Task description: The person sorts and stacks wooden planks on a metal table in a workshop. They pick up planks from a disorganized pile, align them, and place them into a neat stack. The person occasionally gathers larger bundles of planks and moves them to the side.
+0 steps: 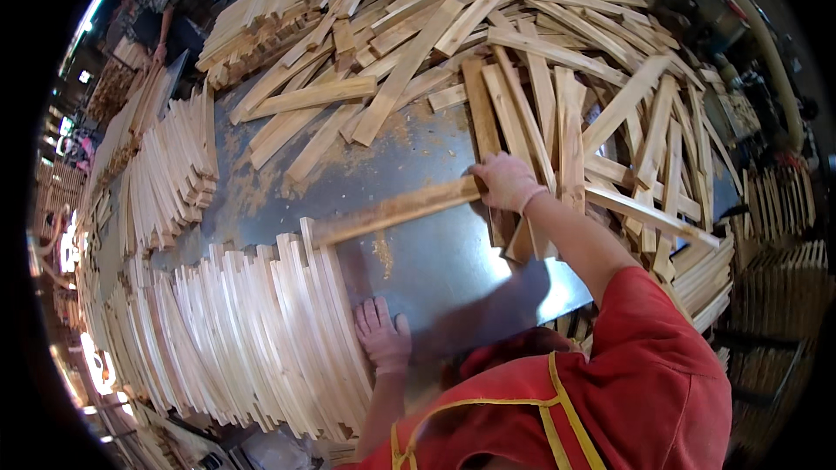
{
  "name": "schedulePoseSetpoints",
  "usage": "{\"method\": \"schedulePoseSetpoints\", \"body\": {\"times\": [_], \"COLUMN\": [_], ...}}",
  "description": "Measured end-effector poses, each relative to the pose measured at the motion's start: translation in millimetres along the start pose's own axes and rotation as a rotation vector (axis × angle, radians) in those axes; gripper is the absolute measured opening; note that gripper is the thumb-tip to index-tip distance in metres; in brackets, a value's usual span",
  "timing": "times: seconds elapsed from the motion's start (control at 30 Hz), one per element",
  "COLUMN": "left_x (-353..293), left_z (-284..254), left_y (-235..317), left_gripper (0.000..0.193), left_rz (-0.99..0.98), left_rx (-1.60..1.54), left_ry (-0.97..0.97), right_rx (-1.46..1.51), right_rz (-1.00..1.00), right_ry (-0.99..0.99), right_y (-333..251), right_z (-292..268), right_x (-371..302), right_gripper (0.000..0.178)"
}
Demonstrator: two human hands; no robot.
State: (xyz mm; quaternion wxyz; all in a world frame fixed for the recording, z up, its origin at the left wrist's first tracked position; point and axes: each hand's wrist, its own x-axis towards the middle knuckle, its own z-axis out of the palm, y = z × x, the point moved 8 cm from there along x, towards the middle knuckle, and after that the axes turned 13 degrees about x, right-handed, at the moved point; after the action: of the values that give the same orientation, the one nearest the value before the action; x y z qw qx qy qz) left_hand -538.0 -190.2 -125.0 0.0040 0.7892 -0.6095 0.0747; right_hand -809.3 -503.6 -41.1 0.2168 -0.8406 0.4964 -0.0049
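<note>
My right hand (507, 183), in a pale pinkish glove, grips the right end of a wooden slat (396, 211). The slat lies across the grey metal tabletop, and its left end meets the upper right part of a row of slats. That row of pale wooden slats (252, 331) stands packed side by side at the lower left. Beside the row's right edge is my left hand (383, 335), gloved too, fingers stretched out and nothing held. Close to my right hand lie loose slats (482, 104) from the pile.
A large jumbled heap of wooden slats (418, 43) covers the far and right parts of the metal table (418, 270). Stacked slats (261, 17) stand at the far left, another row (170, 170) at the left. Sawdust (383, 252) dots the metal. A curved hose (775, 61) hangs at the right.
</note>
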Motion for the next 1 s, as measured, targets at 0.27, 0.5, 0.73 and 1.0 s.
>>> {"method": "schedulePoseSetpoints", "body": {"times": [0.27,0.5,0.73,1.0], "left_x": [0,-2,42,97], "left_z": [0,16,-32,-47], "left_y": [0,-8,70,203], "left_gripper": [0.066,0.068,0.067,0.093], "left_rz": [0.06,0.108,0.19,0.218], "left_rx": [-0.003,0.011,-0.212,-0.067], "left_ry": [0.053,-0.07,-0.053,-0.442], "right_rx": [0.721,1.08,0.074,0.545], "right_rz": [0.126,-0.003,0.195,0.553], "right_ry": [0.025,0.413,0.639,0.463], "right_y": [-99,-14,106,95], "right_z": [14,-156,-157,-39], "right_x": [-137,-20,-99,-189], "right_gripper": [0.069,0.045,0.076,0.089]}}
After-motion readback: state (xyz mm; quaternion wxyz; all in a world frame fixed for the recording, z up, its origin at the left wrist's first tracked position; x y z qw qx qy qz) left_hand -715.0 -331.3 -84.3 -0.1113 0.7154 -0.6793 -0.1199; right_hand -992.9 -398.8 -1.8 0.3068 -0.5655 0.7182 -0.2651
